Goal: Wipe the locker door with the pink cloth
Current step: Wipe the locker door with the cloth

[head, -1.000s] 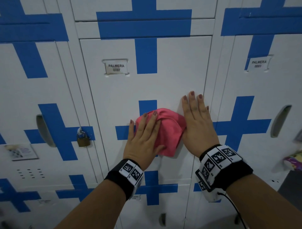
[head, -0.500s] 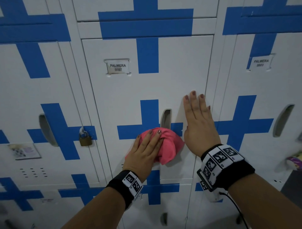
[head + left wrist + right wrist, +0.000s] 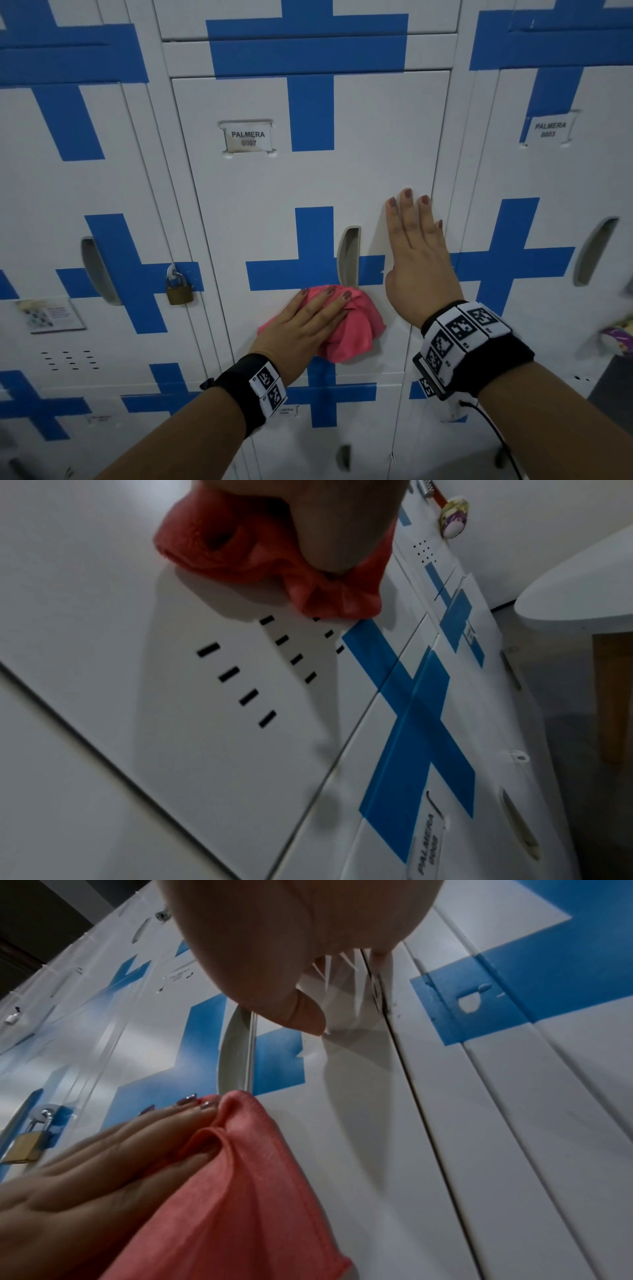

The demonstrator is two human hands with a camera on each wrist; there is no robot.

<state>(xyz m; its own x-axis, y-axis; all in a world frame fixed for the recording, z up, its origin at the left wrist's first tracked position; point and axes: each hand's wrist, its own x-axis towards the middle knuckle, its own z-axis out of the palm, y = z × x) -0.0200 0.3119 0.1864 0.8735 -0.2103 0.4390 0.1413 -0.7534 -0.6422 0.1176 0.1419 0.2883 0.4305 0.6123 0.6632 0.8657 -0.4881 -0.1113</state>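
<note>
The white locker door (image 3: pixel 267 192) with a blue cross and the label PALMERA 0007 fills the middle of the head view. A bunched pink cloth (image 3: pixel 352 325) lies against its lower part, just under the recessed handle (image 3: pixel 348 257). My left hand (image 3: pixel 308 325) presses flat on the cloth with straight fingers; the cloth (image 3: pixel 274 561) bulges out below the palm in the left wrist view. My right hand (image 3: pixel 414 253) lies flat on the door's right edge, fingers straight and pointing up. In the right wrist view the cloth (image 3: pixel 246 1191) and left fingers (image 3: pixel 137 1137) sit low on the door.
A brass padlock (image 3: pixel 178 289) hangs on the locker to the left. The right neighbour carries label 0003 (image 3: pixel 548 129) and its own handle slot (image 3: pixel 596 250). Vent slots (image 3: pixel 246 685) sit low on the wiped door, and another locker row lies beneath. A colourful object (image 3: pixel 620 334) shows at far right.
My left hand has slid the pink cloth down the door, from over the handle to below it, uncovering the handle. The right hand has stayed flat in place.
</note>
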